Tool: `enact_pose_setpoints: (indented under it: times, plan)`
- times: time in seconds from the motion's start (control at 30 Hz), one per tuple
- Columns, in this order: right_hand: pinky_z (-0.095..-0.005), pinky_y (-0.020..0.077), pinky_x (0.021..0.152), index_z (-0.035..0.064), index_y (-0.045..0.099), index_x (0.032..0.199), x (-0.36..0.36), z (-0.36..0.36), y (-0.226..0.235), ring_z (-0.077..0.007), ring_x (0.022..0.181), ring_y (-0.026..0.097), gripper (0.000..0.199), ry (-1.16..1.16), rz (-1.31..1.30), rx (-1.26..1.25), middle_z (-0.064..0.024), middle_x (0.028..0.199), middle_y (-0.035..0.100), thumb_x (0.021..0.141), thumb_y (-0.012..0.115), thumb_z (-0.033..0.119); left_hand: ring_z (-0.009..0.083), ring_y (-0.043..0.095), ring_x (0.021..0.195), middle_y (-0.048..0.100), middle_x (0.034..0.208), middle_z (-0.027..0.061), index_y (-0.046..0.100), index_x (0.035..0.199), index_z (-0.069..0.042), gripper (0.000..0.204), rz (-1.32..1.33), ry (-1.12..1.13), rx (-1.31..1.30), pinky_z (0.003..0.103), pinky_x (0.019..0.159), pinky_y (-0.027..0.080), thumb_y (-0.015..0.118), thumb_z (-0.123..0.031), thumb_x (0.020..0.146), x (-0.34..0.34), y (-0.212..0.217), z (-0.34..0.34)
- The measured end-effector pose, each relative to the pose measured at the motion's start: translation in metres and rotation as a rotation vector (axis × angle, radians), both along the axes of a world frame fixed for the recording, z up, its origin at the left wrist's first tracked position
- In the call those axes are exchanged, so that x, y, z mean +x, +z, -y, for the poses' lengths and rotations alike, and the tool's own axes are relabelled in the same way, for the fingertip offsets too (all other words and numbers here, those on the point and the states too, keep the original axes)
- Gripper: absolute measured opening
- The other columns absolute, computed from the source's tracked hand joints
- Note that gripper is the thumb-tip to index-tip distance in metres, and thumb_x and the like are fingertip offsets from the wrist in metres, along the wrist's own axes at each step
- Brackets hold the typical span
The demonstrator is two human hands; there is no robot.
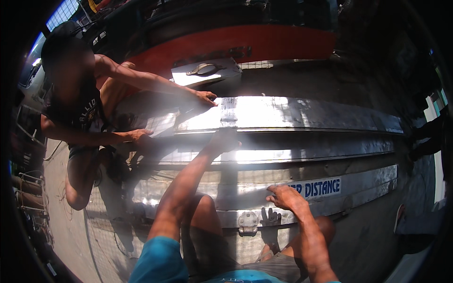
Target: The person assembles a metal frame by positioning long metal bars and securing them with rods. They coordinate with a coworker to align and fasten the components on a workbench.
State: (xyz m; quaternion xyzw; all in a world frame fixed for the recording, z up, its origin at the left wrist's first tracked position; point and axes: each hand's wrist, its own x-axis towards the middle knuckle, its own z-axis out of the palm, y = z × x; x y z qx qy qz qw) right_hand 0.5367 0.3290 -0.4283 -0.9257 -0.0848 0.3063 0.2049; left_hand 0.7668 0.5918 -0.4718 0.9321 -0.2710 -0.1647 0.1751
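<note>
A long ribbed metal panel (302, 118) lies flat across the middle of the view, shiny and glaring in the sun. My left hand (222, 140) reaches far forward and rests on its upper ribs, fingers spread. My right hand (287, 197) presses fingers-down on the near rib beside a white sticker with blue lettering (317, 187). A metal hinge bracket (248, 222) sits on the panel's near edge, between my knees. A second person crouches at the left with both hands on the panel: one hand (205, 98) on the far rib, the other (139, 137) on the left end.
A small metal plate with a handle (204, 71) lies just beyond the panel. Behind it runs a long red body part (245, 43). Wire mesh (113, 221) covers the ground at lower left. Concrete floor lies to the right.
</note>
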Motion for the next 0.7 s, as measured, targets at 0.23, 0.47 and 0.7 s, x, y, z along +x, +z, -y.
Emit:
enact_pose_setpoints:
  times: [0.23,0.47,0.7]
  plan:
    - [-0.0518,0.0519,0.094,0.0079,0.063,0.126,-0.014,-0.007,0.016,-0.0396,0.111,0.066,0.04,-0.016,0.111,-0.005,-0.0202,0.111,0.07,0.098,0.066,0.036,0.0375,0.069,0.103,0.071,0.103,0.0229,0.069,0.112,0.004,0.049,0.319,0.015,-0.078,0.046,0.09,0.055,0.079,-0.035,0.084,0.014,-0.009,0.007]
    - [-0.0543,0.0514,0.091,0.0066,0.064,0.118,-0.021,-0.016,0.021,-0.0399,0.106,0.067,0.037,0.018,0.15,0.029,-0.0193,0.106,0.069,0.097,0.066,0.037,0.0375,0.071,0.098,0.072,0.102,0.0239,0.072,0.102,0.004,0.049,0.335,0.049,-0.068,0.046,0.087,0.055,0.082,-0.038,0.079,0.046,-0.019,-0.024]
    - [-0.0551,0.0499,0.089,0.0062,0.065,0.113,-0.047,0.01,0.033,-0.0383,0.1,0.068,0.033,-0.084,0.24,0.032,-0.0164,0.099,0.069,0.095,0.07,0.033,0.0376,0.07,0.092,0.066,0.111,0.0177,0.056,0.137,-0.002,0.058,0.407,-0.083,0.301,0.049,0.085,0.057,0.071,-0.029,0.088,0.02,-0.018,0.035]
